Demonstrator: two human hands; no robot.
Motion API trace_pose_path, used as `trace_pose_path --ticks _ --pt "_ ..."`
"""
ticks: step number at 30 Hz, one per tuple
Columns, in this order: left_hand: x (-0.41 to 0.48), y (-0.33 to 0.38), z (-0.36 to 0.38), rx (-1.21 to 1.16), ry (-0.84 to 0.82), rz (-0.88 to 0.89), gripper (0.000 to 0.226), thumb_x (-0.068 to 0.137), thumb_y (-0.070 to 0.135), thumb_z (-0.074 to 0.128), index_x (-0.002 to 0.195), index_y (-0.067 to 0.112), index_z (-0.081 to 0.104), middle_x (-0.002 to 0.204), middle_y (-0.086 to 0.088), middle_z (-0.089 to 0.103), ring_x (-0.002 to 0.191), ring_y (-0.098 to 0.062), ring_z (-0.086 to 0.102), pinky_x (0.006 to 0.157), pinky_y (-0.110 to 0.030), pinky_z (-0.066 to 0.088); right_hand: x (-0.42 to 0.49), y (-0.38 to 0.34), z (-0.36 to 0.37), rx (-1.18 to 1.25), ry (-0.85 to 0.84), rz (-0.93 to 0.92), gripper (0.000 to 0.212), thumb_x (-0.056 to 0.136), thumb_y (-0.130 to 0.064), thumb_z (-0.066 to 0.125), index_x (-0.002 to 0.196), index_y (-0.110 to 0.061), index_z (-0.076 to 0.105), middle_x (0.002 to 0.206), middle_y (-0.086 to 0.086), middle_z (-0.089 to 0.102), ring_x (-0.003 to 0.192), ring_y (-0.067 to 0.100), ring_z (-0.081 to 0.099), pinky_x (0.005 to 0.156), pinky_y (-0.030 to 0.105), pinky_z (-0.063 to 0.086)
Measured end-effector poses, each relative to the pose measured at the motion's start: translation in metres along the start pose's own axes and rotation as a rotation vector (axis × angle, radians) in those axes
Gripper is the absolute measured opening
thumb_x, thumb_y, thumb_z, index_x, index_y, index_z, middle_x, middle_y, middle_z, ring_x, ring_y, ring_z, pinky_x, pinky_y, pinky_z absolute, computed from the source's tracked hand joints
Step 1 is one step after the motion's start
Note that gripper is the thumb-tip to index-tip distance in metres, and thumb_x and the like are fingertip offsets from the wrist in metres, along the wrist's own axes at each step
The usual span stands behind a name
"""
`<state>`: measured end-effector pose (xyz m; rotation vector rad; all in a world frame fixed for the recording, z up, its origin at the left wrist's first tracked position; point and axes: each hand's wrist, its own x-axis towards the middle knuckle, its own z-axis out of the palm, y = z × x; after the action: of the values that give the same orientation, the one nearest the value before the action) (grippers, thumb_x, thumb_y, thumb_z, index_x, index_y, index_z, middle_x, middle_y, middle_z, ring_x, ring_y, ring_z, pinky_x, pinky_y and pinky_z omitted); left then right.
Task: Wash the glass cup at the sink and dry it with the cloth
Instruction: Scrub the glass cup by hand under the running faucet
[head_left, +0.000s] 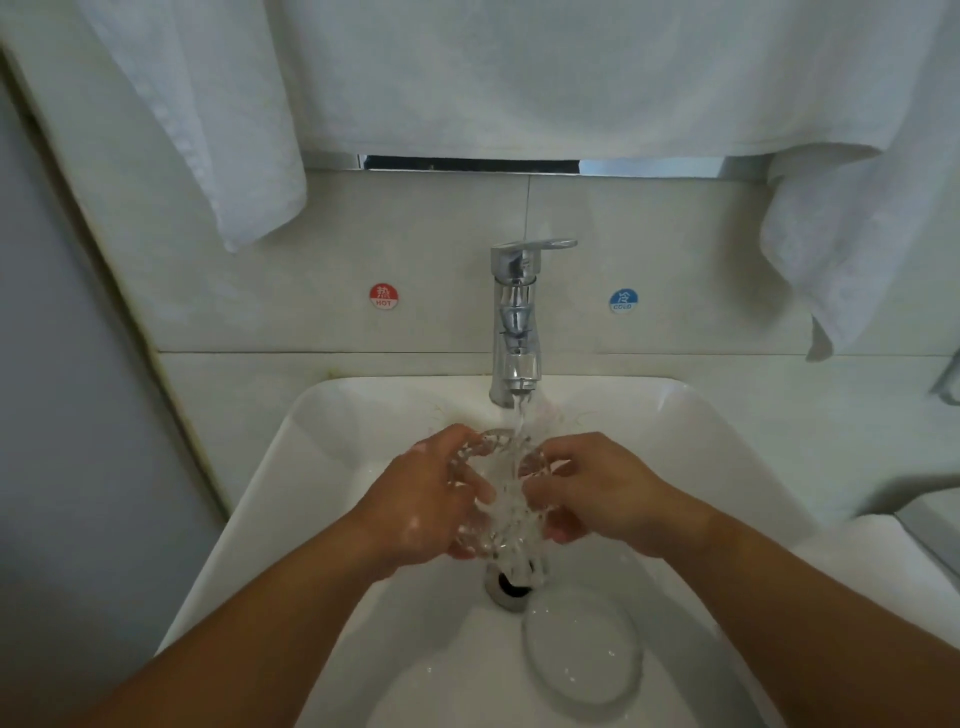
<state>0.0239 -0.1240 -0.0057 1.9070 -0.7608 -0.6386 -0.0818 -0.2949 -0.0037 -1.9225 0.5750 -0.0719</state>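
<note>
Head view: the cup (506, 501) sits over the sink (311, 493), under the running tap (514, 322). The left hand (431, 499) curls its fingers round one side and the right hand (608, 493) pinches the other. It looks like rinsing. Next I'd expect the tap to be turned off, then a reach up for the hanging cloth (467, 78).
</note>
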Motion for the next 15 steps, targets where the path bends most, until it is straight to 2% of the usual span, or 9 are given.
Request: trace_pose_path --ticks 3,5,7,10,12,15 --pt "0.000 -0.003 -0.011 0.359 0.021 0.245 0.040 0.098 -0.003 0.055 0.128 0.024 0.064 0.107 0.003 0.075 0.090 -0.017 0.075 0.078 -0.037 0.066 0.001 -0.002 -0.002 -0.133 -0.023 -0.124 0.019 0.081 -0.001 0.081 0.085 -0.011 0.066 0.088 0.014 0.073 0.069 0.027 0.076 0.063 0.032 0.062" --pt "-0.002 -0.005 -0.022 0.590 0.044 0.423 0.041 0.099 0.005 0.059 0.132 0.029 0.062 0.112 0.004 0.076 0.095 -0.013 0.072 0.085 -0.033 0.062 -0.002 -0.005 0.000 -0.363 0.012 -0.224 0.031 0.074 -0.008 0.088 0.081 -0.023 0.061 0.090 0.001 0.074 0.073 0.014 0.074 0.064 0.026 0.059" --pt "-0.010 -0.010 -0.032 0.716 0.067 0.532 0.041 0.099 0.010 0.059 0.132 0.035 0.055 0.109 0.002 0.076 0.090 -0.016 0.070 0.081 -0.033 0.059 -0.005 -0.007 0.005 -0.442 0.032 -0.311 0.039 0.071 -0.015 0.091 0.079 -0.031 0.056 0.086 -0.008 0.074 0.072 0.003 0.071 0.066 0.022 0.057" --pt "-0.026 -0.021 -0.038 0.756 0.175 0.670 0.043 0.098 0.007 0.059 0.130 0.035 0.055 0.100 0.001 0.077 0.080 -0.016 0.069 0.073 -0.029 0.059 -0.011 -0.012 0.012 -0.483 0.040 -0.454 0.041 0.073 -0.020 0.091 0.078 -0.033 0.052 0.079 -0.010 0.072 0.071 0.000 0.068 0.069 0.021 0.058" --pt "-0.036 -0.028 -0.039 0.717 0.255 0.743 0.036 0.099 0.007 0.059 0.128 0.028 0.062 0.103 0.003 0.077 0.082 -0.014 0.071 0.078 -0.017 0.056 -0.018 -0.018 0.015 -0.520 0.057 -0.531 0.035 0.077 -0.024 0.088 0.084 -0.031 0.055 0.083 -0.009 0.072 0.076 0.002 0.069 0.074 0.022 0.060" --pt "-0.044 -0.031 -0.039 0.633 0.401 0.792 0.021 0.102 0.022 0.056 0.119 0.019 0.068 0.100 0.001 0.077 0.082 -0.012 0.070 0.083 -0.002 0.045 -0.030 -0.028 0.015 -0.569 0.144 -0.629 0.028 0.082 -0.026 0.083 0.089 -0.027 0.056 0.088 -0.014 0.070 0.074 0.001 0.067 0.074 0.019 0.059"
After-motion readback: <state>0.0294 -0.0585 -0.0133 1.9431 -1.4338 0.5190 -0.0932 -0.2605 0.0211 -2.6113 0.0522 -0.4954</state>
